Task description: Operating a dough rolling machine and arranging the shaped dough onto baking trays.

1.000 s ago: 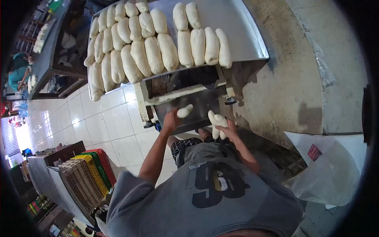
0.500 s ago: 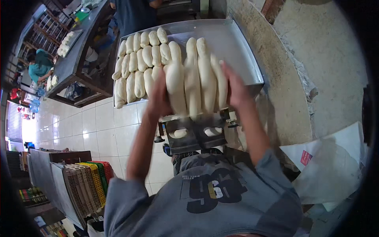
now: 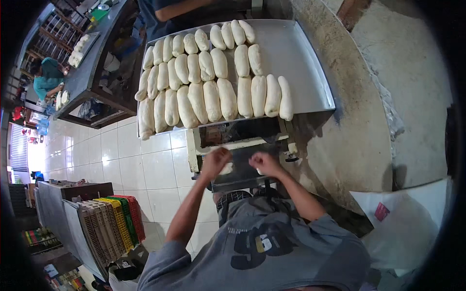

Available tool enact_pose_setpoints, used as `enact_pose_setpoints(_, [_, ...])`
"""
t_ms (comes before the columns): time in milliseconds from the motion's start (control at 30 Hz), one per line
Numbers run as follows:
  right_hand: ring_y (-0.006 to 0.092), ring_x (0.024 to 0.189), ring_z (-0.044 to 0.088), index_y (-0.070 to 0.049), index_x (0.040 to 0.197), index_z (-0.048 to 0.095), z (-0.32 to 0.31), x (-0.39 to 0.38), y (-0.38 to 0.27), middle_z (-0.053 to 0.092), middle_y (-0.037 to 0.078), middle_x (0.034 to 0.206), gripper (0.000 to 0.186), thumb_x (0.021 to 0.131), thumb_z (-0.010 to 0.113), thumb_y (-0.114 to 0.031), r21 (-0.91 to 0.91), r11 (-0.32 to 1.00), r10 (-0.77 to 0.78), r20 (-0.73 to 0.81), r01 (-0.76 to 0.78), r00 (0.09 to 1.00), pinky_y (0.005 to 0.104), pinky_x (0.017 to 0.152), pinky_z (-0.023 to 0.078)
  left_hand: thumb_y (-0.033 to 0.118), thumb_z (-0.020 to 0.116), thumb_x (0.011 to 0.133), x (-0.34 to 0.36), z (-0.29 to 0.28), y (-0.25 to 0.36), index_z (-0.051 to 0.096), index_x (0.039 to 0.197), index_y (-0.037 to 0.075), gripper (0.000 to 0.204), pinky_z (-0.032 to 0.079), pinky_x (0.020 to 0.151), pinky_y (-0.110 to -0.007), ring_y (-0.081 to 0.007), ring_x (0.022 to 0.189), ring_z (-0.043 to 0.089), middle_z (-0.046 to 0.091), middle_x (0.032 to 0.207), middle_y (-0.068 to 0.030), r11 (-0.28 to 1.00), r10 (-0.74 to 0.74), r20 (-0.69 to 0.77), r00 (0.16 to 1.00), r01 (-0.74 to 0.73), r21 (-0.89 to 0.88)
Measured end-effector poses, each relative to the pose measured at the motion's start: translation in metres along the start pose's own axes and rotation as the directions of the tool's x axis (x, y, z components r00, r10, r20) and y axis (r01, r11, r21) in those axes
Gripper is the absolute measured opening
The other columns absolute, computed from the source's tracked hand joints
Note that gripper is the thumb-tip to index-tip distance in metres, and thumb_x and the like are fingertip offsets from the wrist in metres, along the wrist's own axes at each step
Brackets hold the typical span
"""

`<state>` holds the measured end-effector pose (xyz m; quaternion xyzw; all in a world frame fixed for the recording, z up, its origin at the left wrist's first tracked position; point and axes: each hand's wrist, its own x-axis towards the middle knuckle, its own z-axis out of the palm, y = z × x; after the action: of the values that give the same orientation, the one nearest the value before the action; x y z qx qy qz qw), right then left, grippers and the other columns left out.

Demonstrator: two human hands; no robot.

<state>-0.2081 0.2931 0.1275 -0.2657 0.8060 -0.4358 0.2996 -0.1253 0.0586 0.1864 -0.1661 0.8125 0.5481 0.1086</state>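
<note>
Over the dark ledge (image 3: 242, 178) in front of me, my left hand (image 3: 217, 162) has its fingers curled. A small white dough piece (image 3: 226, 169) shows just beneath it. My right hand (image 3: 265, 164) is curled too, at the ledge's right part, and a bit of white dough (image 3: 259, 171) peeps out under it. Whether either hand holds anything is hidden. Beyond the hands, a large metal tray (image 3: 310, 72) bears rows of long white dough rolls (image 3: 212, 101). At its front right, several rolls (image 3: 258, 97) lie side by side, with a narrow gap to their left.
A pale machine frame (image 3: 192, 150) stands between me and the tray. Further left are a dark workbench (image 3: 92, 72) and stacked coloured crates (image 3: 116, 218). One person (image 3: 48, 80) is at the bench, another (image 3: 170, 14) behind the tray. A white sack (image 3: 407, 218) lies right.
Both hands have let go of the long dough rolls, which now rest on the tray. My hands have come back toward me, down over the ledge and its small dough pieces.
</note>
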Motion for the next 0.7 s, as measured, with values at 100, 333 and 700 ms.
enact_pose_setpoints(100, [0.0304, 0.109, 0.047, -0.01, 0.119, 0.049, 0.032, -0.015, 0.071, 0.048, 0.014, 0.111, 0.055, 0.07, 0.074, -0.016, -0.395, 0.914, 0.139, 0.086, -0.094, 0.987, 0.044, 0.086, 0.043, 0.031, 0.071, 0.074, 0.008, 0.053, -0.12, 0.049, 0.119, 0.003, 0.057, 0.039, 0.094, -0.046, -0.0348, 0.114, 0.046, 0.051, 0.118, -0.0184, 0.813, 0.109, 0.007, 0.994, -0.093, 0.574])
enact_pose_setpoints(333, [0.0387, 0.117, 0.037, -0.02, 0.125, 0.042, 0.041, -0.001, 0.153, 0.041, 0.013, 0.12, 0.079, 0.056, 0.079, -0.018, -0.642, 0.763, 0.19, 0.115, -0.073, 0.975, 0.0481, 0.089, 0.041, 0.028, 0.061, 0.078, 0.03, 0.077, -0.172, 0.041, 0.128, 0.01, 0.057, 0.044, 0.095, -0.046, -0.0402, 0.123, 0.034, 0.038, 0.13, -0.0193, 0.758, -0.04, 0.15, 0.988, -0.068, 0.649])
enact_pose_setpoints(700, [0.0238, 0.094, 0.055, -0.01, 0.106, 0.05, 0.029, -0.05, 0.115, 0.054, 0.007, 0.101, 0.039, 0.071, 0.064, -0.019, 0.343, 0.833, 0.409, 0.146, -0.434, 0.901, 0.0374, 0.08, 0.045, 0.021, 0.075, 0.064, -0.057, 0.082, -0.115, 0.053, 0.107, 0.005, 0.052, 0.047, 0.082, -0.036, -0.0273, 0.099, 0.056, 0.056, 0.11, -0.0135, 0.953, -0.296, 0.002, 0.955, 0.295, -0.071])
